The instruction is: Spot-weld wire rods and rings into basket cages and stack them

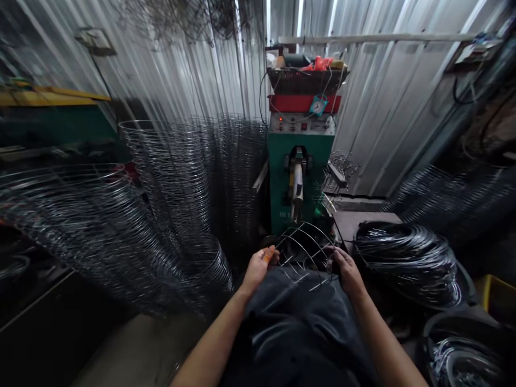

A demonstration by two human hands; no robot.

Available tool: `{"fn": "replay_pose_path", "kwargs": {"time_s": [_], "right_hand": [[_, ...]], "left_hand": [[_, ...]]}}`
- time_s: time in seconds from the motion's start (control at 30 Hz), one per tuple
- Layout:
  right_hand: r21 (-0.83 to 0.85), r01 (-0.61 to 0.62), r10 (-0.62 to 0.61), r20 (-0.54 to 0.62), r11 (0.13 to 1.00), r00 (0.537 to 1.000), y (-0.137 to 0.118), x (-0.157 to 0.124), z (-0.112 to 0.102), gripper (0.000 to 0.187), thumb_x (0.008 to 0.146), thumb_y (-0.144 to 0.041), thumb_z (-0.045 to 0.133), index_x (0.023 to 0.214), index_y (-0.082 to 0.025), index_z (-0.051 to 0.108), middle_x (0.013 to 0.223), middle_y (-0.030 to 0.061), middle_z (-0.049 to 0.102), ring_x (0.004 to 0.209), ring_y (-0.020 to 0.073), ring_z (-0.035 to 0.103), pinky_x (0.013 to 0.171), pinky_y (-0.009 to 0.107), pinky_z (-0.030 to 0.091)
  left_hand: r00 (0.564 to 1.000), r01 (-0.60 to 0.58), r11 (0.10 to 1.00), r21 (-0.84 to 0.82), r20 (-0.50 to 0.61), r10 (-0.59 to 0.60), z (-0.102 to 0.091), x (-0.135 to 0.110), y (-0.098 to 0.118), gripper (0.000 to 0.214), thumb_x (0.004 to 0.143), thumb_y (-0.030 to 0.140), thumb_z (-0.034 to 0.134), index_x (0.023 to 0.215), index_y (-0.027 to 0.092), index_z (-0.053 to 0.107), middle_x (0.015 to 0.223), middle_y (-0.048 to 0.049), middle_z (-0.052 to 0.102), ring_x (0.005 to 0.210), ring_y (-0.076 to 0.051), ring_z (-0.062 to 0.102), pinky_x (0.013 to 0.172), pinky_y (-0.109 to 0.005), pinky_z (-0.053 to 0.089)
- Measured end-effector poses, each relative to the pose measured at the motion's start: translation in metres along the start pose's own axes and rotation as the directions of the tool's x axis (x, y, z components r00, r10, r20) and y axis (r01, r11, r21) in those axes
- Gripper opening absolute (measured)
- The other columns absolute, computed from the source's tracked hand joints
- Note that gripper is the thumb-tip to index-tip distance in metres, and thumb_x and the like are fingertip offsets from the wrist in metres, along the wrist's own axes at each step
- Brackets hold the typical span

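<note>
A small domed wire frame [303,252] of curved ribs rests over my lap, just in front of a green machine [299,180]. My left hand [260,266] grips the frame's left edge with its fingers closed. My right hand [347,269] holds the right edge the same way. The frame sits below the machine's vertical head [297,185]. Both forearms reach forward from the bottom of the view.
Tall stacks of wire rings [177,183] fill the left side and lean toward me. Coils of wire [407,258] lie on the right, with more [467,360] at the bottom right. A corrugated metal wall [403,107] stands behind the machine. A yellow bin [497,295] sits at far right.
</note>
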State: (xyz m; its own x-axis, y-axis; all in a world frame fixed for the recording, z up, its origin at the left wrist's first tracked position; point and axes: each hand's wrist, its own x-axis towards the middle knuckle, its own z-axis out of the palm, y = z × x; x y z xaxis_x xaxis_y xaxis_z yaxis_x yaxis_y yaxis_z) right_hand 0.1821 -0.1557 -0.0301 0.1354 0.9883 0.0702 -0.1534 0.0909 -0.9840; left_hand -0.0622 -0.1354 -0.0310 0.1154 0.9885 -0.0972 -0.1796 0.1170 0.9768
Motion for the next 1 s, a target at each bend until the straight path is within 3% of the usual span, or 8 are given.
{"fn": "replay_pose_path", "kwargs": {"time_s": [0.1, 0.17, 0.27, 0.4, 0.67, 0.8, 0.9, 1.0], "right_hand": [[0.019, 0.103, -0.102, -0.076, 0.994, 0.992, 0.018, -0.003, -0.001, 0.032, 0.076, -0.054, 0.053, 0.085, -0.025, 0.063, 0.049, -0.003, 0.048, 0.044, 0.0135, 0.045, 0.05, 0.029, 0.042], [-0.012, 0.109, -0.109, -0.004, 0.994, 0.994, 0.027, -0.005, -0.003, 0.036, 0.075, -0.059, 0.051, 0.079, -0.026, 0.064, 0.053, 0.0001, 0.053, 0.049, 0.0172, 0.05, 0.058, 0.035, 0.046], [-0.166, 0.104, -0.054, 0.277, 0.981, 0.959, 0.031, -0.005, -0.006, 0.039, 0.074, -0.06, 0.05, 0.073, -0.025, 0.068, 0.071, 0.0064, 0.065, 0.074, 0.025, 0.059, 0.079, 0.042, 0.044], [-0.435, 0.258, 0.078, 0.618, 0.863, 0.782, 0.034, -0.001, -0.005, 0.031, 0.082, -0.045, 0.05, 0.094, -0.027, 0.071, 0.089, 0.0055, 0.069, 0.09, 0.0247, 0.058, 0.093, 0.042, 0.035], [-0.6, 0.508, 0.115, 0.708, 0.618, 0.697, 0.086, -0.034, -0.005, 0.03, 0.08, -0.028, 0.052, 0.106, -0.038, 0.064, 0.1, 0.0002, 0.069, 0.095, 0.0234, 0.06, 0.083, 0.037, 0.04], [-0.724, 0.459, 0.06, 0.564, 0.516, 0.823, 0.067, -0.037, -0.04, 0.04, 0.075, -0.028, 0.055, 0.113, -0.039, 0.059, 0.116, 0.0, 0.062, 0.097, 0.0221, 0.059, 0.084, 0.036, 0.042], [-0.834, 0.226, -0.13, 0.185, 0.504, 0.974, 0.022, -0.019, -0.098, 0.031, 0.081, -0.029, 0.05, 0.108, -0.031, 0.064, 0.107, 0.0031, 0.065, 0.097, 0.0214, 0.058, 0.085, 0.035, 0.043], [-0.856, -0.06, -0.398, -0.3, 0.514, 0.867, -0.021, 0.007, -0.174, 0.026, 0.08, -0.032, 0.05, 0.098, -0.024, 0.067, 0.101, 0.0066, 0.066, 0.097, 0.0224, 0.058, 0.091, 0.036, 0.04]], "left_hand": [[0.898, 0.421, 0.883, -0.205, 0.23, -0.375, -0.005, 0.011, -0.015, 0.058, 0.076, 0.064, 0.043, 0.087, 0.01, 0.062, 0.077, -0.0131, 0.065, 0.063, -0.019, 0.061, 0.051, -0.028, 0.046], [0.839, 0.531, 0.764, -0.367, 0.352, -0.414, -0.006, 0.019, -0.017, 0.061, 0.078, 0.064, 0.038, 0.096, 0.01, 0.057, 0.088, -0.0168, 0.065, 0.074, -0.024, 0.064, 0.057, -0.035, 0.05], [0.881, 0.474, 0.653, -0.591, 0.309, -0.36, -0.005, 0.03, -0.011, 0.061, 0.079, 0.064, 0.037, 0.099, 0.008, 0.052, 0.098, -0.0207, 0.062, 0.09, -0.027, 0.062, 0.073, -0.044, 0.05], [0.917, 0.319, 0.671, -0.669, 0.04, -0.396, -0.004, 0.043, -0.006, 0.059, 0.077, 0.064, 0.041, 0.108, 0.013, 0.046, 0.106, -0.0194, 0.058, 0.102, -0.029, 0.058, 0.082, -0.048, 0.048], [0.959, 0.164, 0.958, -0.237, -0.189, -0.211, 0.015, 0.037, -0.034, 0.026, 0.067, 0.039, 0.065, 0.087, 0.022, 0.065, 0.115, -0.0062, 0.059, 0.126, -0.026, 0.037, 0.102, -0.043, 0.033], [0.961, 0.238, 0.968, -0.081, -0.127, -0.247, 0.021, 0.034, -0.043, 0.035, 0.054, 0.032, 0.073, 0.086, 0.018, 0.066, 0.102, -0.0072, 0.065, 0.115, -0.027, 0.049, 0.1, -0.037, 0.035], [0.944, 0.299, 0.953, 0.043, -0.157, -0.289, 0.019, 0.035, -0.044, 0.037, 0.054, 0.033, 0.073, 0.087, 0.017, 0.066, 0.099, -0.0082, 0.066, 0.113, -0.026, 0.051, 0.098, -0.035, 0.036], [0.938, 0.335, 0.939, 0.081, -0.12, -0.324, 0.017, 0.035, -0.045, 0.042, 0.051, 0.032, 0.075, 0.09, 0.017, 0.066, 0.1, -0.0086, 0.065, 0.105, -0.026, 0.055, 0.089, -0.034, 0.043]]}}
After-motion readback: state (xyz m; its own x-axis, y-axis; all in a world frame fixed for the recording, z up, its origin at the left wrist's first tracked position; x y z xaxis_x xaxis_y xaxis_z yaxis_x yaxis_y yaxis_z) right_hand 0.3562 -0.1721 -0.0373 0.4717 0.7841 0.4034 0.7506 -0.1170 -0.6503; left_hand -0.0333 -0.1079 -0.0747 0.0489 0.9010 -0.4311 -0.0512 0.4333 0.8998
